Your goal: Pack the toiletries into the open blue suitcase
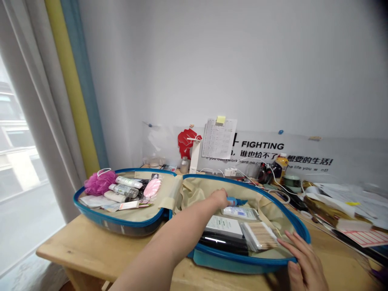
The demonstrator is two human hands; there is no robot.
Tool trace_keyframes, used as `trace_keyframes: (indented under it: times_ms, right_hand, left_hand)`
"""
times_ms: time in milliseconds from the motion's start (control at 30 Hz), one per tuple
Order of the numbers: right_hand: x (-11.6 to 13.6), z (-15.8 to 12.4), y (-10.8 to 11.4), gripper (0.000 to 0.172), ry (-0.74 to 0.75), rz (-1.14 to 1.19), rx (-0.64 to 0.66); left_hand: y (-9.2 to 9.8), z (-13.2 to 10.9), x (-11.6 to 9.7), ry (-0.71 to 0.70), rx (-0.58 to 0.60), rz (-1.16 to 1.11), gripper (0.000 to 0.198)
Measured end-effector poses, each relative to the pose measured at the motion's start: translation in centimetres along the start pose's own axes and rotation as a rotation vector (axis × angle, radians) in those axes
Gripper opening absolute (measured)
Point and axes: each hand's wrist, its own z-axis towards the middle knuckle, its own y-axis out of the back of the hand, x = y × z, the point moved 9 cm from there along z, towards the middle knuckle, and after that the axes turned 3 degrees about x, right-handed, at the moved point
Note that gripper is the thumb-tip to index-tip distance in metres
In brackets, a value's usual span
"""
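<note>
An open suitcase (298, 226) with blue rims and beige lining lies on the wooden table, its halves side by side. My left hand (220, 198) reaches into the right half, closed around one end of a small blue item (235, 201) whose kind is unclear. Just below it lies a white-and-blue packet (241, 213). Nearer me are a white box (224, 226), a pack of cotton swabs (261, 235) and a glossy black object (224, 241). My right hand (306, 260) grips the near right rim, fingers over the edge and thumb outside.
In the left half lie a purple bath puff (100, 182), several tubes and bottles (123, 190) and a pink round pad (152, 188). Papers (342, 198), cables and a yellow-labelled bottle (281, 166) clutter the right and back of the table (63, 246). A curtain hangs at left.
</note>
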Motion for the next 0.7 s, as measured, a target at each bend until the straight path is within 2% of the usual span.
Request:
trace_keyframes:
  times_ms: [200, 333, 433, 500, 567, 633, 700]
  right_hand:
    - [-0.4, -0.4, -0.2, 0.031, -0.02, -0.003, -0.012]
    - [-0.6, -0.5, -0.3, 0.032, -0.014, -0.003, -0.012]
    - [-0.6, -0.4, -0.2, 0.032, -0.011, 0.002, -0.004]
    - [-0.5, -0.4, -0.2, 0.032, -0.009, 0.008, -0.008]
    - [-0.6, -0.5, -0.2, 0.032, -0.014, 0.017, -0.024]
    - [-0.6, -0.5, -0.2, 0.032, -0.022, 0.026, -0.035]
    - [-0.6, -0.6, -0.2, 0.032, -0.027, 0.03, -0.04]
  left_hand:
    - [-1.0, 0.8, 0.3, -0.039, -0.003, -0.024, 0.031]
    - [-1.4, -0.1, -0.9, -0.07, -0.002, -0.035, 0.035]
    - [-0.5, -1.0, -2.0, -0.078, 0.008, -0.026, 0.039]
    - [1.4, -1.4, -2.1, -0.085, 0.011, -0.008, 0.034]
    - [4.6, -1.9, -1.3, -0.105, -0.001, 0.011, 0.028]
    - [8.8, -2.8, 1.2, -0.106, -0.049, 0.036, 0.026]
    - [13.3, -4.3, 5.5, -0.038, -0.156, 0.08, 0.033]
